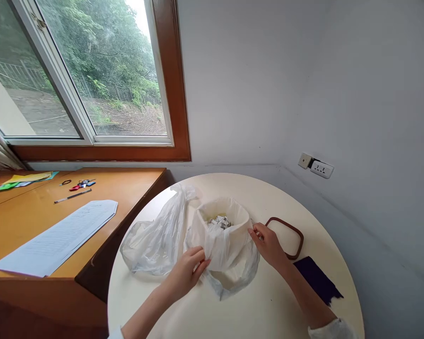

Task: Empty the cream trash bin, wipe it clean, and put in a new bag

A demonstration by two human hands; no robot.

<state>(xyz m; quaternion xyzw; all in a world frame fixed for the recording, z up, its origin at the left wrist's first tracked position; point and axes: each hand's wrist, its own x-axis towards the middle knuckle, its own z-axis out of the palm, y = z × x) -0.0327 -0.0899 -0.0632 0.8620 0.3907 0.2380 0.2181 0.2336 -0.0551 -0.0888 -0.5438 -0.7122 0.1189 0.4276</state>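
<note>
Both hands on the bagged bin, middle of the round table

The small white bin (233, 225) stands upright around the centre of the table (233, 315), long axis vertical, mouth facing up, with crumpled scraps (219, 221) inside. The left hand (187, 270) is pinching the white bag (222, 252) wrapped around the bin on its near side, and the right hand (268, 242) grips the same plastic at the right rim. A loose clear bag (155, 240) sprawls toward the left edge, touching the bin. A brown frame (298, 235) lies just behind the right hand, with a dark cloth (318, 280) near the right edge. The wooden desk (127, 188) on the left holds a paper sheet (60, 235).
</note>
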